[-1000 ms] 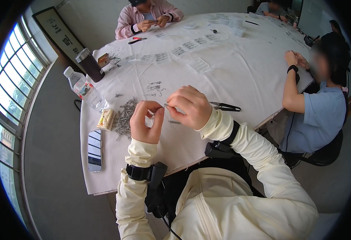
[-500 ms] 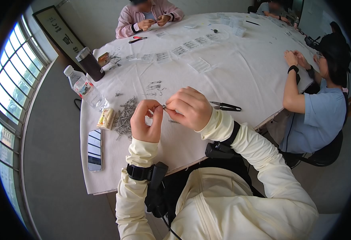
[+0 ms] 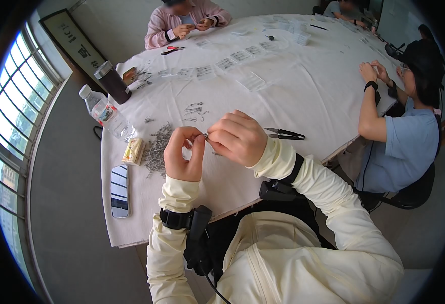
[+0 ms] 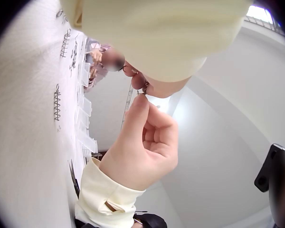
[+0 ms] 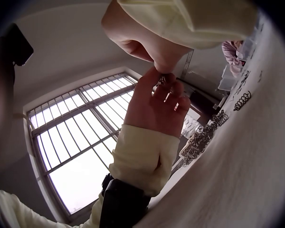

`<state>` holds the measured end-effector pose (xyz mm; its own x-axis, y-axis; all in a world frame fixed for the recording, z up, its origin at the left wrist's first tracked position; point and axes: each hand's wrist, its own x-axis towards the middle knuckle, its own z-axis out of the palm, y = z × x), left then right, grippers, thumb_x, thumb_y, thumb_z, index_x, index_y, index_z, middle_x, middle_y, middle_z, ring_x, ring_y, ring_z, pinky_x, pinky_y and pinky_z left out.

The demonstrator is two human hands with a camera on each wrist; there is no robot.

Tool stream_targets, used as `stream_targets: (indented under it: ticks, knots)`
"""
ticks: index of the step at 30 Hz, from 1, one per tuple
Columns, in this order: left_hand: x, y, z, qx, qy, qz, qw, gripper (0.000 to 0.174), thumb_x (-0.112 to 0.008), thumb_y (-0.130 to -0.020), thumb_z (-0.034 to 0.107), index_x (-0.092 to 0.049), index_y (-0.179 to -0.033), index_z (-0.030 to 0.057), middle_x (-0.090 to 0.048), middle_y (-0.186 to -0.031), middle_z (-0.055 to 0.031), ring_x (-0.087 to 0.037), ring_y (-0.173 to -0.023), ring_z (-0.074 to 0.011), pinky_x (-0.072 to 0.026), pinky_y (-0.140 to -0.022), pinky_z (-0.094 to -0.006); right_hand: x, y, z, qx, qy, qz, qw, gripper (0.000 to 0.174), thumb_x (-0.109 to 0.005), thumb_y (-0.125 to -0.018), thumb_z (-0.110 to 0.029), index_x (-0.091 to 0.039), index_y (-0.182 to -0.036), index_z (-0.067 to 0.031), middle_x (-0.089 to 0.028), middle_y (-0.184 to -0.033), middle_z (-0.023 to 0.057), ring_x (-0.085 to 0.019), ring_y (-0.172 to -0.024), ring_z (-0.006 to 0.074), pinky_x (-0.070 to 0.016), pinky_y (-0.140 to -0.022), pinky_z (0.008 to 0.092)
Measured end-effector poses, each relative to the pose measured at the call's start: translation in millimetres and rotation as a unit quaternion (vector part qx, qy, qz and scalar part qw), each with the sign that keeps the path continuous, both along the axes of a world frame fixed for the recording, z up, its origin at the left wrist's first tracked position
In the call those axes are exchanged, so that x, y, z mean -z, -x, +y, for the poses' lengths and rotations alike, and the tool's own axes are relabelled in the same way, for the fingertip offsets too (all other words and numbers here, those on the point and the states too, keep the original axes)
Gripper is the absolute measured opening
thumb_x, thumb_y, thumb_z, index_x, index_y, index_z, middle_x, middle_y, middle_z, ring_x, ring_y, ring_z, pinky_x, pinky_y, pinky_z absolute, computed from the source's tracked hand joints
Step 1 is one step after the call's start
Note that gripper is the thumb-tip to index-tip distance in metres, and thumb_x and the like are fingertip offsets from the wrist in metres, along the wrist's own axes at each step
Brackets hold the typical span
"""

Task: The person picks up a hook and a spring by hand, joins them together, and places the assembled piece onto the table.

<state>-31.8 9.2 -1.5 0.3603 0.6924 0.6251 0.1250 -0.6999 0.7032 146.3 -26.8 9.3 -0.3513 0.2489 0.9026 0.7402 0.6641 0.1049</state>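
Observation:
Over the near part of the table, my left hand (image 3: 184,157) and right hand (image 3: 240,139) meet at their fingertips. Between them they pinch a small metal coil (image 5: 162,80), mostly hidden by the fingers; both wrist views show the thumbs and forefingers pressed together around it. Just left of my left hand lies a pile of metal springs (image 3: 156,152). One loose spring (image 4: 57,103) lies on the cloth below the hands. Beyond them, several hook-shaped wire pieces (image 3: 194,111) lie in a small group.
A phone (image 3: 120,191), a small packet (image 3: 133,151), a plastic bottle (image 3: 106,112) and a dark flask (image 3: 114,83) line the left side. Black snips (image 3: 285,134) lie to the right. Clear plastic packs (image 3: 226,64) run across the table. Other people sit around it.
My right hand has shifted slightly left, bringing its fingertips closer to the left hand's. The coil is now more covered by the fingers. My left hand has hardly moved.

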Motion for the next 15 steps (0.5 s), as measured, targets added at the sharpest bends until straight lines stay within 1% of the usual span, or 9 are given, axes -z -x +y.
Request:
stream_targets:
  ticks: [6, 8, 9, 11, 15]
  knots:
    - [-3.7, -0.8, -1.3, -0.012, -0.042, 0.016, 0.999, 0.003, -0.058, -0.092, 0.001, -0.058, -0.094, -0.0013, -0.058, -0.082, -0.0032, -0.049, -0.073, -0.0103, -0.0417, -0.069, -0.0249, 1.5, 0.6, 1.4, -0.009, 0.013, 0.030, 0.999, 0.018, -0.074, -0.072, -0.005, -0.058, -0.079, -0.0064, -0.058, -0.078, 0.0046, -0.060, -0.073, 0.0224, -0.0491, -0.068, 0.0335]
    - [-5.8, -1.2, -2.8, -0.025, -0.053, 0.027, 0.998, 0.003, -0.059, -0.091, 0.001, -0.058, -0.094, -0.0010, -0.058, -0.081, -0.0038, -0.050, -0.073, -0.0111, -0.0418, -0.070, -0.0251, 3.4, 0.4, 2.2, -0.017, 0.027, 0.049, 0.998, 0.024, -0.077, -0.068, -0.001, -0.058, -0.081, -0.0071, -0.063, -0.082, 0.0029, -0.060, -0.070, 0.0214, -0.0461, -0.063, 0.0332]
    - [-5.7, -1.7, -2.7, -0.024, -0.053, 0.027, 0.998, 0.003, -0.059, -0.091, 0.001, -0.058, -0.094, -0.0010, -0.058, -0.081, -0.0038, -0.050, -0.073, -0.0111, -0.0418, -0.070, -0.0251, 4.0, 0.3, 2.6, -0.017, 0.028, 0.049, 0.998, 0.024, -0.077, -0.068, -0.001, -0.058, -0.081, -0.0071, -0.063, -0.082, 0.0029, -0.060, -0.070, 0.0214, -0.0461, -0.063, 0.0332]
    - [-5.4, -2.7, -2.2, -0.036, -0.055, 0.013, 0.998, 0.007, -0.064, -0.085, 0.000, -0.061, -0.091, 0.0015, -0.062, -0.081, -0.0077, -0.056, -0.072, -0.0203, -0.0440, -0.065, -0.0299, 4.6, 0.1, 3.3, -0.015, 0.026, 0.053, 0.998, 0.024, -0.077, -0.068, -0.001, -0.058, -0.081, -0.0071, -0.063, -0.081, 0.0031, -0.060, -0.069, 0.0215, -0.0460, -0.063, 0.0332]
    - [-5.2, -2.4, -2.2, -0.036, -0.056, 0.008, 0.998, 0.007, -0.064, -0.085, 0.000, -0.060, -0.091, 0.0014, -0.062, -0.081, -0.0077, -0.056, -0.072, -0.0202, -0.0441, -0.065, -0.0300, 4.4, -0.1, 3.4, -0.012, 0.020, 0.053, 0.998, 0.023, -0.077, -0.068, -0.001, -0.058, -0.081, -0.0072, -0.063, -0.081, 0.0033, -0.060, -0.069, 0.0218, -0.0458, -0.062, 0.0333]
